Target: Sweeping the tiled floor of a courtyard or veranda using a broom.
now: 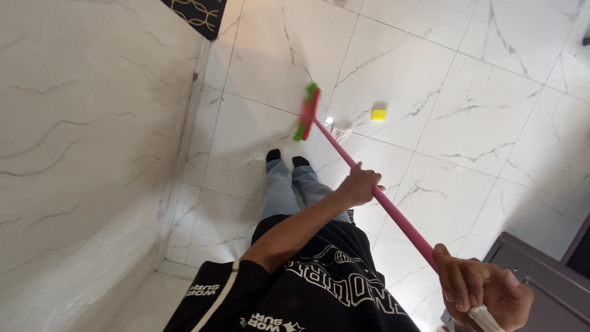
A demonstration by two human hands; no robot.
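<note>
Both hands grip 1 pink broom handle (375, 197): the left hand (358, 184) has its fingers wrapped tight around the middle of the shaft, and the right hand (482, 289) is clamped on its upper end, near the bottom edge of the view. The handle slants down to a red and green broom head (307, 112) resting on the white marble floor (467, 123) — just ahead of the person's 2 black-socked feet (286, 158). A small yellow block (378, 114) lies near the head, apart from it.
</note>
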